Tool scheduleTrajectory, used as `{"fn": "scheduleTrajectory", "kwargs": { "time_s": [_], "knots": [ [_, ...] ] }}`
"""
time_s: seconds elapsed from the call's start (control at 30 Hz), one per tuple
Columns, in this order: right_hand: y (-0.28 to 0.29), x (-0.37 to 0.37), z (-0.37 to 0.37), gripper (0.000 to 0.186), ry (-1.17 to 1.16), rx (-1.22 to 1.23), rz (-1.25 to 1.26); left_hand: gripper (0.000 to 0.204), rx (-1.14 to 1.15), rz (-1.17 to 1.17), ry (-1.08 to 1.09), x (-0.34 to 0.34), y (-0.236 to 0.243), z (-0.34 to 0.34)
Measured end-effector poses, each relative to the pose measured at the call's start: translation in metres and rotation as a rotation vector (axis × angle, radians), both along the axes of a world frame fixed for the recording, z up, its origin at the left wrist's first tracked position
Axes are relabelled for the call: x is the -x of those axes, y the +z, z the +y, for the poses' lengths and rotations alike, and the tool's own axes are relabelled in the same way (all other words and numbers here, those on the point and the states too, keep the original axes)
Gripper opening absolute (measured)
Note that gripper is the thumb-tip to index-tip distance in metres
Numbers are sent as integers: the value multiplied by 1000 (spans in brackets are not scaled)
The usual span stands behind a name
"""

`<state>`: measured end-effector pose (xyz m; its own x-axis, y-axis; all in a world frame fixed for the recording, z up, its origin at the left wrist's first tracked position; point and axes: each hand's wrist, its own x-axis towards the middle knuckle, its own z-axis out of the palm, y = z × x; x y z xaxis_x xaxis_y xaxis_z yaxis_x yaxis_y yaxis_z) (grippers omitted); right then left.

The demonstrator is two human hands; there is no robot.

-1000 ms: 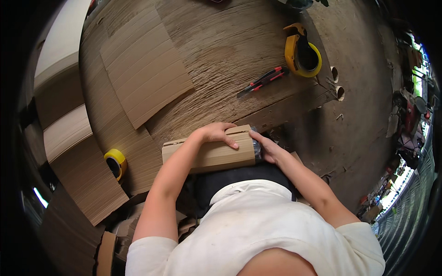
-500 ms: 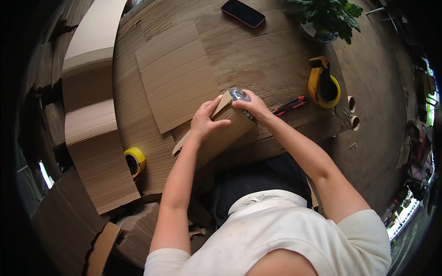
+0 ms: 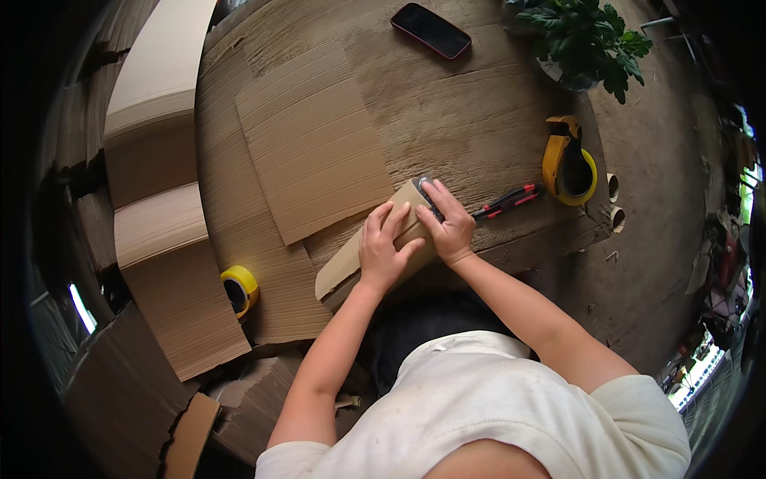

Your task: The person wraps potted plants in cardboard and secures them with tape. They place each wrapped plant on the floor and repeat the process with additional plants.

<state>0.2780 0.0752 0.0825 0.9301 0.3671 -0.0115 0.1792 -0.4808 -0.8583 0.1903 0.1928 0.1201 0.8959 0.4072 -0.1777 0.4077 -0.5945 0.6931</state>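
Note:
A narrow cardboard box (image 3: 349,262) lies slantwise at the table's near edge, under both of my hands. My left hand (image 3: 384,249) grips its middle, fingers over the top face and thumb along the near side. At the upper right end, my right hand (image 3: 448,226) clasps the box, thumb on top and fingers over the end. A small shiny, clear-and-dark item (image 3: 421,184) shows at that end, mostly covered by my fingers; its kind is unclear. Just right of my right hand lies a red-and-black utility knife (image 3: 508,201).
Flat cardboard sheets (image 3: 311,136) cover the table's left part. A yellow tape dispenser (image 3: 568,164) lies at the right, a yellow tape roll (image 3: 241,289) at the left. A phone (image 3: 431,30) and potted plant (image 3: 578,48) are at the back. Cardboard stacks (image 3: 163,223) stand left.
The box's upper flap has come down flatter, with my left hand now pressing on top of it. My right hand has closed further over the end, covering more of the shiny item.

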Motion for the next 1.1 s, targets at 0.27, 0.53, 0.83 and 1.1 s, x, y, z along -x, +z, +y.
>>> {"fn": "scheduleTrajectory", "kwargs": {
  "time_s": [0.27, 0.53, 0.83, 1.1],
  "knots": [
    [-5, 3, -12, 38, 17, -8, -107, 16, -382, 117, 226, -48, -27, -16],
    [18, -25, -51, 63, 20, -223, 264, 14, -162, 67, 274, -40, -32, -6],
    [-54, -107, -159, 66, -365, 669, -437, 16, -59, 77, 307, -37, -34, -5],
    [-36, -122, -161, 71, -538, 527, -351, 13, -107, -26, 253, -38, -37, -4]
  ]
}}
